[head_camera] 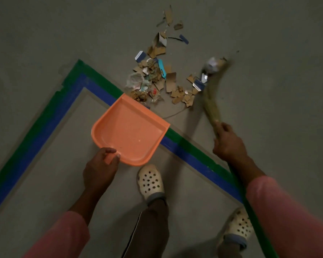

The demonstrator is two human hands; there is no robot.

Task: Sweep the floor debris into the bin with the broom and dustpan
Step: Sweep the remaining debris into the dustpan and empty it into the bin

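An orange dustpan [128, 130] lies flat on the floor with its open lip facing a pile of debris [157, 79]: torn cardboard, crumpled plastic, blue scraps and a light blue strip. My left hand [101, 168] grips the dustpan's short handle at its near corner. My right hand [228, 142] grips a grass broom [212, 101] low on its bundle. The broom's tip is blurred at the right of the pile, beside a crumpled foil piece [211, 65]. The dustpan holds only a few specks.
Green and blue tape lines [45, 125] form a corner on the grey floor, passing under the dustpan. My two feet in cream perforated clogs [150, 181] stand just behind the dustpan. No bin is in view.
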